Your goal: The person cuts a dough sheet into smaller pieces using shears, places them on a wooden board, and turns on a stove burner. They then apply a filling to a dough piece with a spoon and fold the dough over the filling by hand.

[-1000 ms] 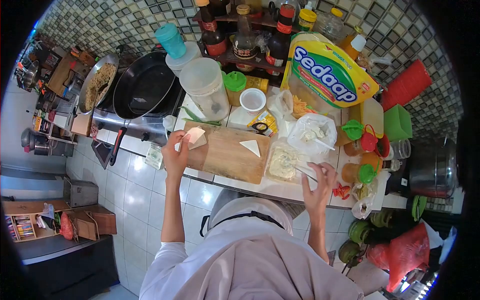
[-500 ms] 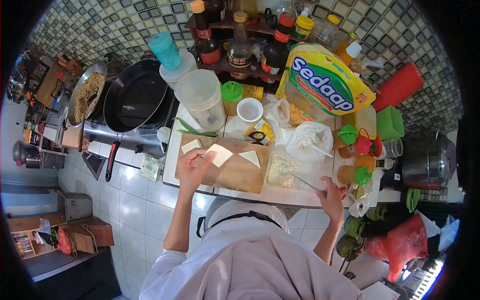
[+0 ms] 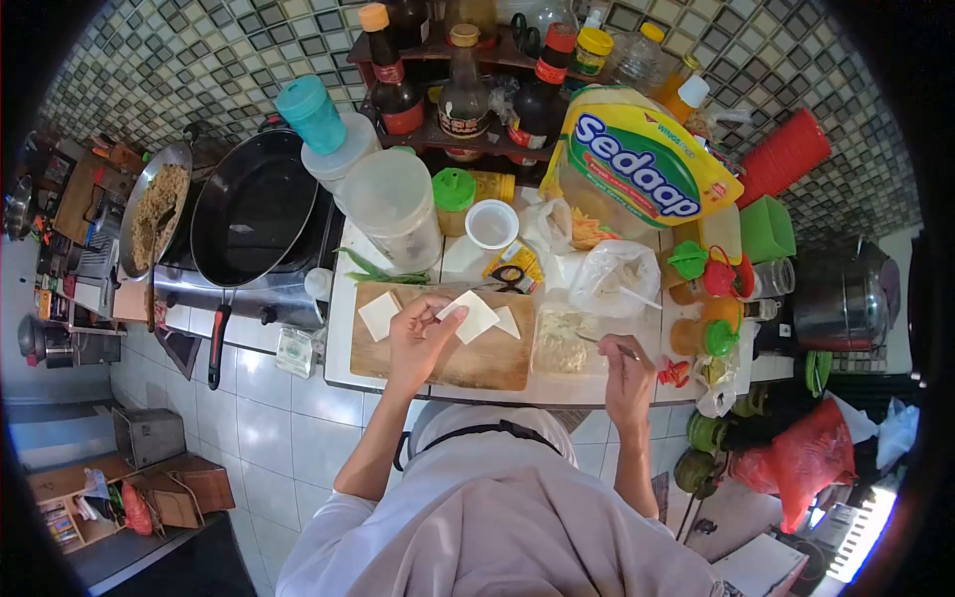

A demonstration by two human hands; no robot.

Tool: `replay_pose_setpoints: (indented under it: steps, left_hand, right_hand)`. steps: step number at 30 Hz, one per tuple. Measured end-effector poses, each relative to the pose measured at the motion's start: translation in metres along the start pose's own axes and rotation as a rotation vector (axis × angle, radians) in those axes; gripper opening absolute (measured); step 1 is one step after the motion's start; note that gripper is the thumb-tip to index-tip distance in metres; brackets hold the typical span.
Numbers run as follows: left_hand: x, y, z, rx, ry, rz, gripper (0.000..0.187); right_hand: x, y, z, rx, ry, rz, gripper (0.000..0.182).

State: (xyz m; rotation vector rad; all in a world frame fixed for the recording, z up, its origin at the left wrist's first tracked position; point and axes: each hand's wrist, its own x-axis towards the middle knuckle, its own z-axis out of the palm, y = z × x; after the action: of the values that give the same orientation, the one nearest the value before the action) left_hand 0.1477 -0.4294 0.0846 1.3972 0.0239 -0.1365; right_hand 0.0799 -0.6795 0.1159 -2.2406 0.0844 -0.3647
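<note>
My left hand (image 3: 418, 336) pinches a thin white square piece (image 3: 472, 316) above the wooden cutting board (image 3: 438, 366). Another white piece (image 3: 378, 316) lies at the board's left end. Partly behind the held piece, a white triangular one (image 3: 508, 322) rests on the right side. My right hand (image 3: 627, 378) is closed around the metal handle of a spoon (image 3: 625, 349), whose far end points toward a clear container (image 3: 538, 366) of pale creamy mixture. Whether the spoon's tip touches the mixture is hard to make out.
Behind the board are scissors (image 3: 509, 278), a white cup (image 3: 492, 225) and a plastic bag (image 3: 617, 279). A black frying pan (image 3: 254, 209) sits on the stove at left. Jars with green lids (image 3: 718, 338) line the right; bottles (image 3: 395, 95) stand behind.
My left hand has moved right with the white square, now partly covering the triangular piece. My right hand has shifted left and closer to the container, the spoon turning with it.
</note>
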Motion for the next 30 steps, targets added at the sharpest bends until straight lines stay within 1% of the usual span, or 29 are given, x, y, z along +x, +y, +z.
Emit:
replay_pose_setpoints:
  steps: [1, 4, 7, 9, 11, 13, 14, 16, 17, 19, 20, 22, 26, 28, 29, 30]
  left_hand:
    - [0.000, -0.001, 0.000, -0.033, 0.006, 0.012, 0.011]
    - [0.001, -0.001, -0.004, -0.065, 0.022, 0.007, 0.012]
    - [-0.002, 0.001, -0.008, -0.067, 0.041, -0.007, 0.013]
    - [-0.002, 0.000, -0.011, -0.069, 0.054, 0.004, 0.014]
    - [-0.003, -0.004, -0.016, -0.005, 0.031, 0.018, 0.015]
    - [-0.005, -0.006, -0.017, -0.031, 0.044, 0.016, 0.015]
    - [-0.006, -0.007, -0.016, -0.055, 0.049, 0.011, 0.016]
    - [-0.008, -0.009, -0.017, -0.050, 0.048, 0.012, 0.016]
    - [-0.009, -0.009, -0.017, -0.045, 0.042, 0.015, 0.015]
    - [-0.011, -0.009, -0.016, -0.043, 0.044, 0.010, 0.015]
    - [-0.011, -0.009, -0.015, -0.041, 0.042, 0.007, 0.015]
    - [-0.011, -0.009, -0.015, -0.033, 0.040, 0.000, 0.015]
    - [-0.010, -0.005, -0.013, -0.031, 0.026, -0.010, 0.014]
    - [-0.009, -0.002, -0.012, -0.047, 0.022, -0.011, 0.014]
    - [-0.009, -0.001, -0.011, -0.062, 0.019, -0.012, 0.013]
    - [-0.009, -0.002, -0.011, -0.062, 0.019, -0.012, 0.013]
  right_hand:
    - [0.000, -0.004, -0.005, -0.051, 0.023, -0.068, 0.008]
    - [-0.001, -0.017, -0.018, -0.065, 0.069, -0.087, 0.006]
    - [0.001, -0.015, -0.013, -0.128, 0.048, -0.120, 0.005]
    - [-0.003, -0.001, -0.008, -0.163, 0.060, -0.113, 0.006]
    - [-0.006, 0.011, -0.004, -0.194, 0.069, -0.113, 0.006]
    - [-0.011, 0.019, -0.003, -0.282, 0.132, -0.110, 0.009]
    - [-0.015, 0.024, -0.001, -0.281, 0.127, -0.112, 0.009]
    - [-0.023, 0.037, 0.006, -0.205, 0.210, -0.005, 0.015]
    - [-0.025, 0.043, 0.010, -0.203, 0.205, -0.004, 0.015]
    - [-0.028, 0.052, 0.016, -0.105, 0.286, 0.026, 0.024]
    - [-0.027, 0.050, 0.017, -0.105, 0.285, 0.027, 0.024]
    - [-0.026, 0.046, 0.022, 0.053, 0.336, 0.108, 0.029]
    - [-0.024, 0.050, 0.026, 0.136, 0.365, 0.100, 0.034]
    - [-0.024, 0.051, 0.028, 0.289, 0.382, 0.216, 0.033]
    - [-0.024, 0.053, 0.029, 0.289, 0.382, 0.216, 0.033]
    - [-0.025, 0.054, 0.029, 0.354, 0.361, 0.264, 0.032]
